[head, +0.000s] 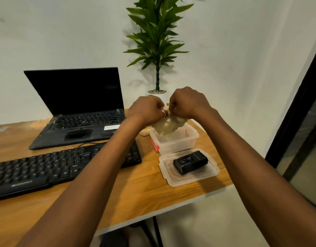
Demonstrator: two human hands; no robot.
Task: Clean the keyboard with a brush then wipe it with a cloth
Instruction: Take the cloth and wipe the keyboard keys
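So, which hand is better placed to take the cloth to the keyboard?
Probably the left hand. It and the right hand both grip the cloth above the tub, but the keyboard lies to the left, partly under the left forearm.

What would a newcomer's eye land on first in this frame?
Both hands meet mid-frame: the left hand and right hand pinch a pale cloth over an open clear box at the right of the desk. Just nearer, its lid lies flat with a small black device on it. The black keyboard lies at left, before an open laptop with a dark screen.
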